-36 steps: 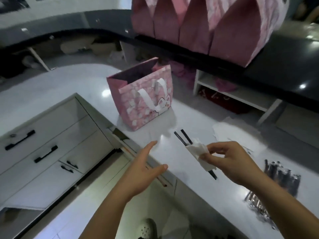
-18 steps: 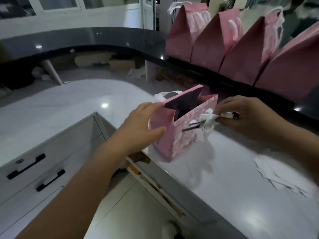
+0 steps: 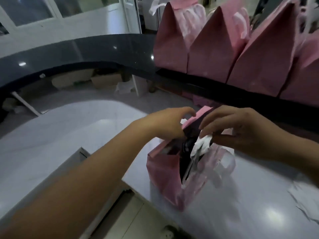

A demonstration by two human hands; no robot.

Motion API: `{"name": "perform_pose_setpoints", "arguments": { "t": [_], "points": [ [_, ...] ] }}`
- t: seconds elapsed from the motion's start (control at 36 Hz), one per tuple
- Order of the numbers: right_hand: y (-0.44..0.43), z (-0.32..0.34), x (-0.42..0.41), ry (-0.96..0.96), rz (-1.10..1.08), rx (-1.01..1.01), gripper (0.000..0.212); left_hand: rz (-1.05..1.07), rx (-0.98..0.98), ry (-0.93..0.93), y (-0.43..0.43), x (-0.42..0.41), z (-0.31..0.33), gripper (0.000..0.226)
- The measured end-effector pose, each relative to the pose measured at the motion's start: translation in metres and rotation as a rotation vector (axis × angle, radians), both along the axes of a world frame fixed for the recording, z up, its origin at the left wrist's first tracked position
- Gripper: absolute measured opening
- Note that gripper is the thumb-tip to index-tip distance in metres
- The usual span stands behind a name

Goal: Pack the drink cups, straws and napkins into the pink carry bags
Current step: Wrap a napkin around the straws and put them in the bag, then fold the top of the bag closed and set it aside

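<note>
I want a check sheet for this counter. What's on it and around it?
Surface: glossy white counter.
Job's things: open pink bag stands on it; napkin at its mouth.
Clutter: loose white paper at right.
Hands: left hand holds the bag's rim; right hand pinches the napkin.
Cables: nothing seen.
Surroundings: row of bags on a dark counter; windows behind.

A pink bag point(image 3: 165, 178) stands open on the white table point(image 3: 69, 128). The left hand point(image 3: 170, 124) grips its far rim, and the right hand point(image 3: 241, 128) pinches a crumpled white napkin point(image 3: 202, 144) at the mouth (the inside is dark and blurred). A row of pink bags point(image 3: 212, 49) lines the dark ledge point(image 3: 86, 52) behind.
</note>
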State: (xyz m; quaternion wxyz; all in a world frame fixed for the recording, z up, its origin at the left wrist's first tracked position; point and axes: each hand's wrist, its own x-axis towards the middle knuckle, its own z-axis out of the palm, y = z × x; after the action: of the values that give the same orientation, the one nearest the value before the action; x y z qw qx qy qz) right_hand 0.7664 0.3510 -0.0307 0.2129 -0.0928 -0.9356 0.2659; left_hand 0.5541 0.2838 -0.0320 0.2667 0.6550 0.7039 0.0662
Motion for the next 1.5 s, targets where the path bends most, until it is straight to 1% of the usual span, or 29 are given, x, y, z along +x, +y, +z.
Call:
{"name": "perform_pose_setpoints", "arguments": {
  "t": [0.06, 0.17, 0.22, 0.33, 0.42, 0.47, 0.56, 0.67, 0.75, 0.83, 0.89, 0.94, 1.0, 1.11, 1.22, 1.31, 1.39, 1.44, 1.5],
  "points": [
    [0.009, -0.010, -0.012, -0.047, -0.006, -0.053, 0.015, -0.021, -0.040, -0.059, 0.009, -0.012, 0.002, 0.064],
    [0.020, -0.028, -0.035, -0.079, -0.025, -0.076, 0.016, 0.002, -0.058, -0.316, 0.016, -0.036, 0.006, 0.064],
    [0.027, -0.033, -0.046, -0.096, -0.059, -0.059, 0.016, -0.031, -0.072, -0.377, 0.018, -0.048, 0.006, 0.063],
    [0.040, -0.043, -0.066, -0.189, -0.157, -0.029, 0.015, -0.066, -0.098, -0.450, 0.024, -0.072, -0.002, 0.045],
    [0.041, -0.049, -0.074, -0.287, -0.234, 0.036, 0.016, -0.061, -0.088, -0.489, 0.026, -0.086, -0.006, 0.044],
    [0.037, -0.051, -0.081, -0.366, -0.278, 0.126, 0.018, -0.075, -0.076, -0.507, 0.028, -0.095, -0.008, 0.044],
    [0.032, -0.054, -0.091, -0.483, -0.318, 0.215, 0.022, -0.105, -0.050, -0.493, 0.029, -0.105, -0.011, 0.045],
    [0.027, -0.058, -0.109, -0.592, -0.331, 0.328, 0.025, -0.157, 0.005, -0.475, 0.032, -0.115, -0.017, 0.046],
    [0.020, -0.060, -0.126, -0.603, -0.327, 0.346, 0.028, -0.194, 0.022, -0.476, 0.036, -0.122, -0.019, 0.048],
    [0.016, -0.063, -0.140, -0.696, -0.341, 0.380, 0.031, -0.207, 0.009, -0.518, 0.041, -0.130, -0.022, 0.048],
    [0.016, -0.063, -0.146, -0.711, -0.341, 0.377, 0.034, -0.219, 0.000, -0.533, 0.044, -0.137, -0.023, 0.048],
    [0.015, -0.057, -0.149, -0.712, -0.387, 0.366, 0.034, -0.232, -0.001, -0.542, 0.046, -0.143, -0.024, 0.047],
    [0.013, -0.046, -0.147, -0.679, -0.444, 0.329, 0.031, -0.253, -0.001, -0.545, 0.049, -0.150, -0.025, 0.047],
    [0.004, -0.018, -0.133, -0.470, -0.634, 0.214, 0.022, -0.299, 0.003, -0.551, 0.053, -0.158, -0.026, 0.047],
    [-0.004, -0.006, -0.116, -0.363, -0.854, 0.063, 0.040, -0.378, 0.015, -0.472, 0.065, -0.162, -0.023, 0.054],
    [-0.012, -0.010, -0.104, -0.238, -1.010, -0.038, 0.044, -0.431, -0.016, -0.509, 0.077, -0.160, -0.016, 0.067],
    [-0.021, -0.026, -0.092, -0.075, -1.176, -0.256, 0.048, -0.469, -0.073, -0.556, 0.092, -0.157, -0.010, 0.078],
    [-0.029, -0.040, -0.088, 0.112, -1.248, -0.469, 0.047, -0.496, -0.077, -0.543, 0.102, -0.154, -0.008, 0.080],
    [-0.040, -0.057, -0.084, 0.322, -1.299, -0.660, 0.042, -0.519, -0.053, -0.518, 0.108, -0.151, -0.008, 0.081]
  ]
}}
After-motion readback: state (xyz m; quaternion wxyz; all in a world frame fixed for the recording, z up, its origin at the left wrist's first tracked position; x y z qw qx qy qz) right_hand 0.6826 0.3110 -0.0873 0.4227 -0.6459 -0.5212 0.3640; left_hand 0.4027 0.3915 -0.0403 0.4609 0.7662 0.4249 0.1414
